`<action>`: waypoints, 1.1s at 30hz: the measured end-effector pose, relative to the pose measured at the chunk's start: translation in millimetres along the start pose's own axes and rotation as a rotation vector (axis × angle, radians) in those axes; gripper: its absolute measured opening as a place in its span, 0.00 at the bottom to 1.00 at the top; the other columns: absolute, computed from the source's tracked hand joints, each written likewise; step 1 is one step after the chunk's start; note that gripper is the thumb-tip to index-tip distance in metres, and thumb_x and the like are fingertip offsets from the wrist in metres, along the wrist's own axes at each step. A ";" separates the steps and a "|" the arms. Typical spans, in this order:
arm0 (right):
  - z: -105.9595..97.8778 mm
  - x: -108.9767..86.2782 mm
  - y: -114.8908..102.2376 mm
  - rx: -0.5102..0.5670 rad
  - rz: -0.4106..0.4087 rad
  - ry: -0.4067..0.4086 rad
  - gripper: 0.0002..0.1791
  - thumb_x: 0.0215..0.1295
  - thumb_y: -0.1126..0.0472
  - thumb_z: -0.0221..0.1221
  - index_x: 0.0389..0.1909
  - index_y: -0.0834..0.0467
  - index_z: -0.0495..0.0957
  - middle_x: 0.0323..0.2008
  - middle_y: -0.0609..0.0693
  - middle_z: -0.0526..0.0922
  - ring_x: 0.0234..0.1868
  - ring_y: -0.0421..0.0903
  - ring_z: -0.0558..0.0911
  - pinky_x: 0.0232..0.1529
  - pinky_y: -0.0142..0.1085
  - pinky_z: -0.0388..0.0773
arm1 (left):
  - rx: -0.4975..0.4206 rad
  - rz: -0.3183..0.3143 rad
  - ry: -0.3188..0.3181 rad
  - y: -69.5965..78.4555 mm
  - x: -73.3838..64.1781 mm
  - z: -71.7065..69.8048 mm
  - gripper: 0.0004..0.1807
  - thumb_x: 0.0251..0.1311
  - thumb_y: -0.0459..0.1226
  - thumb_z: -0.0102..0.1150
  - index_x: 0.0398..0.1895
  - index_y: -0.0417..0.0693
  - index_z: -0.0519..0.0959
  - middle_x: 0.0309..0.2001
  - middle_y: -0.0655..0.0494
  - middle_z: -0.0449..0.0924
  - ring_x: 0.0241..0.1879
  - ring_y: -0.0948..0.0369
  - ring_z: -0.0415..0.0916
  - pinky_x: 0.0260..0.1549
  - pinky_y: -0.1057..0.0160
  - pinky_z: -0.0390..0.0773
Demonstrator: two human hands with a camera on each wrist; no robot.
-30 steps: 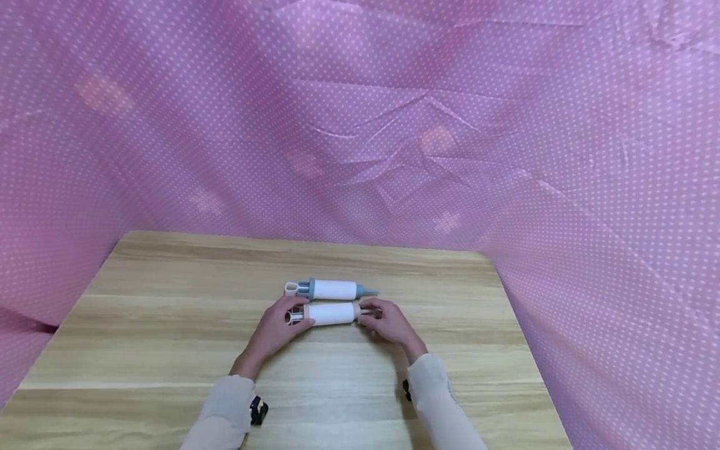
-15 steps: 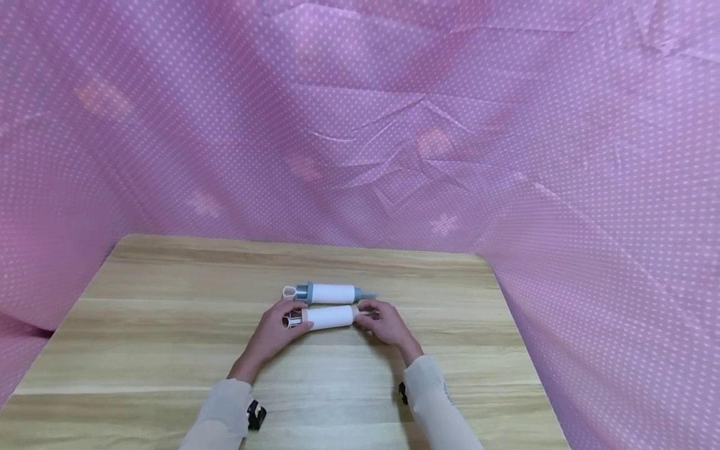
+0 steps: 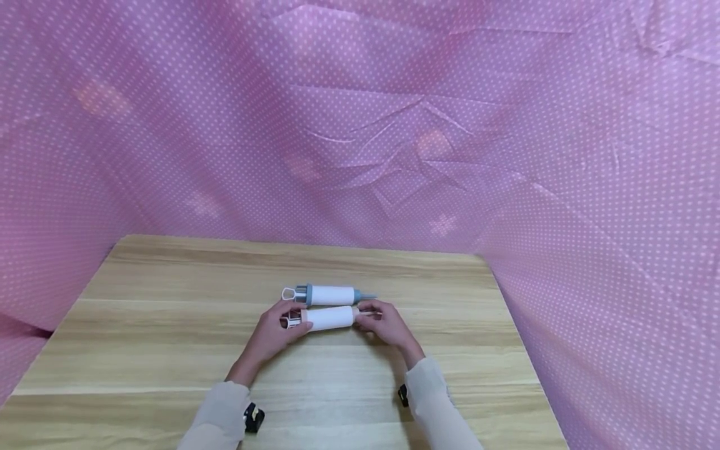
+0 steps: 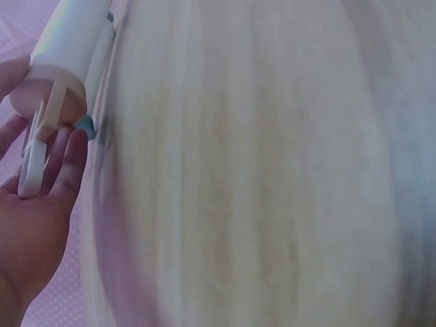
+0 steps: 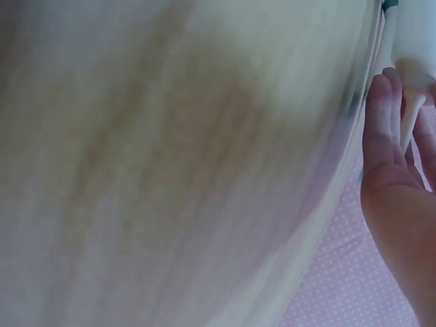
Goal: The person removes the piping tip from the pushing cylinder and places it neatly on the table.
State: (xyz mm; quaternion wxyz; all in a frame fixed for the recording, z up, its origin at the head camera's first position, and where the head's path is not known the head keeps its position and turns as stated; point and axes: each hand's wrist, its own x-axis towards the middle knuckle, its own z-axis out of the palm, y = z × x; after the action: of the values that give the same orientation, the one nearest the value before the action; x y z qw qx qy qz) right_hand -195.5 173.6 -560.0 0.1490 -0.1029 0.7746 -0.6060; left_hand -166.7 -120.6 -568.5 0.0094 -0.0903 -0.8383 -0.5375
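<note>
A white balloon hand pump (image 3: 330, 318) with pale pink ends lies crosswise in the middle of the wooden table. At its handle end my left hand (image 3: 274, 329) grips the pink collar, thumb on the near side and fingers on the far side. The white loop handle (image 4: 30, 170) shows beside the palm in the left wrist view. My right hand (image 3: 388, 324) pinches the opposite end, around the thin nozzle (image 5: 411, 116). Just beyond, a second balloon pump (image 3: 333, 295), white with blue-grey ends, lies almost parallel, its nozzle pointing right.
The light wooden table (image 3: 169, 350) has a rounded far edge. A pink dotted cloth (image 3: 360, 125) hangs behind it and along both sides. Black wrist straps (image 3: 254, 417) show beneath the pale sleeves.
Both hands keep their hold on the pink-ended pump. Table, pumps and hands all sit slightly lower in the head view, and otherwise hardly anything differs.
</note>
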 end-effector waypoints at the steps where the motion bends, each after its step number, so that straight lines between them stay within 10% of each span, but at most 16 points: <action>1: 0.3 -0.3 -0.4 0.024 -0.001 -0.002 0.16 0.68 0.67 0.64 0.52 0.72 0.78 0.46 0.63 0.85 0.45 0.57 0.87 0.45 0.43 0.86 | -0.004 -0.008 -0.001 1.7 -0.3 -1.0 0.26 0.55 0.48 0.76 0.56 0.49 0.83 0.53 0.54 0.80 0.48 0.55 0.76 0.47 0.55 0.77; 33: -1.8 -19.9 -32.9 0.152 -0.056 -0.049 0.19 0.73 0.60 0.61 0.57 0.69 0.77 0.54 0.61 0.80 0.48 0.73 0.82 0.54 0.56 0.80 | -0.127 0.019 0.026 41.5 -7.0 -20.4 0.25 0.58 0.44 0.75 0.57 0.44 0.82 0.56 0.51 0.79 0.53 0.52 0.77 0.45 0.68 0.81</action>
State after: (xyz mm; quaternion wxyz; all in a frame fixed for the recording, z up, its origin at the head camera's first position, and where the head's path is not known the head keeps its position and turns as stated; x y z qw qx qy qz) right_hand -178.3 173.9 -525.7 0.1582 -0.1279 0.7193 -0.6643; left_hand -154.7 -123.2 -523.3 0.0195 -0.0915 -0.8016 -0.5905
